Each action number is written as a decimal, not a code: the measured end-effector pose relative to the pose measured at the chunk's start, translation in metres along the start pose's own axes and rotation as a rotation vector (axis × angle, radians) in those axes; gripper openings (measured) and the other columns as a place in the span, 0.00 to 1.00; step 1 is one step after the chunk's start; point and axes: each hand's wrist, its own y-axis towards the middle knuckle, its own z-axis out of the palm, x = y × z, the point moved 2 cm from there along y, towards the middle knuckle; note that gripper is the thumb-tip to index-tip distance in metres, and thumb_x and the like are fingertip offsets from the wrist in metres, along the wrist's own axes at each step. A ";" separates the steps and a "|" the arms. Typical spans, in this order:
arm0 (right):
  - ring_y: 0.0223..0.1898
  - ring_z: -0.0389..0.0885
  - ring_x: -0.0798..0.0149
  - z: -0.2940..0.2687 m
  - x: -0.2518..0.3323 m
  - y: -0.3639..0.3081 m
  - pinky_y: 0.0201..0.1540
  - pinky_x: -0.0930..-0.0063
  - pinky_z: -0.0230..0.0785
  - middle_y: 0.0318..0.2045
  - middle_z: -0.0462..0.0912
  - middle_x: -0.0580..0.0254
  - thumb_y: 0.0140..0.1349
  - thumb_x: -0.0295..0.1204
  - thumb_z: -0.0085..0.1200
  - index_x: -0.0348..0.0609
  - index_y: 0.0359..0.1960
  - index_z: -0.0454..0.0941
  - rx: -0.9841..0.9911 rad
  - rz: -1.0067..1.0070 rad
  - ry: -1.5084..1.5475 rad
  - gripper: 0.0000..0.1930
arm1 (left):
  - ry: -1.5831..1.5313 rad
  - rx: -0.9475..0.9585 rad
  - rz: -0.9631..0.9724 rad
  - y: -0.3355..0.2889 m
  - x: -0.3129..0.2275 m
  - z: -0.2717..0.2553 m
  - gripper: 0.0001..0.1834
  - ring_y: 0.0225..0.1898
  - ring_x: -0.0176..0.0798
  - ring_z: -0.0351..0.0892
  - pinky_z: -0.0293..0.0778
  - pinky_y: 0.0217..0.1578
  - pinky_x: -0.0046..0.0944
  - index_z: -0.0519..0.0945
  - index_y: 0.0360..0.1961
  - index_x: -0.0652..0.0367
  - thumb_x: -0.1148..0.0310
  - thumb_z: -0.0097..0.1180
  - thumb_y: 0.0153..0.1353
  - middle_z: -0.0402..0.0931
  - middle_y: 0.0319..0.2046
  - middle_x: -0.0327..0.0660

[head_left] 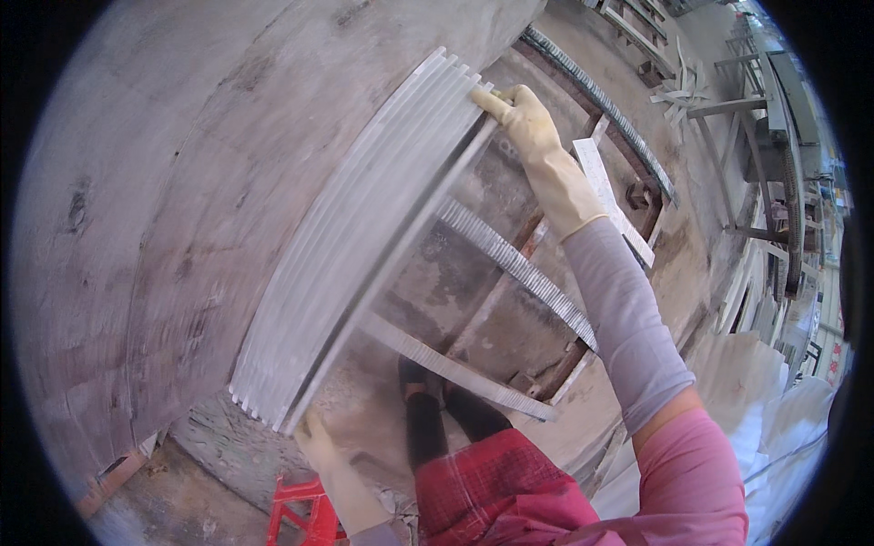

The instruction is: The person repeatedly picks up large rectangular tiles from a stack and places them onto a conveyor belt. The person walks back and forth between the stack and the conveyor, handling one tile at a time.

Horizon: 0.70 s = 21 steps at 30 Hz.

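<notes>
A stack of several long, thin, pale grey strips (350, 237) is held flat between my two hands, running from lower left to upper right. My right hand (526, 127), in a cream rubber glove, grips the far upper end. In the same kind of glove, my left hand (319, 441) holds the near lower end from underneath. The stack hangs above a concrete floor and a low metal frame. The picture is blurred by motion.
Below the stack lie long honeycomb-edged strips (514, 264) across a rusty metal frame (564, 364). A curved strip (601, 105) lies further back. A red plastic stool (305, 514) stands by my legs. Metal racks (774, 136) and white sacks (756, 382) are at right.
</notes>
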 end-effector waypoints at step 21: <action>0.16 0.68 0.62 -0.068 -0.038 -0.141 0.46 0.64 0.67 0.08 0.67 0.62 0.64 0.34 0.41 0.48 0.06 0.64 -0.190 0.267 0.886 0.24 | 0.410 0.292 0.401 -0.066 -0.021 -0.053 0.12 0.37 0.43 0.79 0.72 0.45 0.41 0.81 0.33 0.61 0.64 0.50 0.59 0.79 0.34 0.42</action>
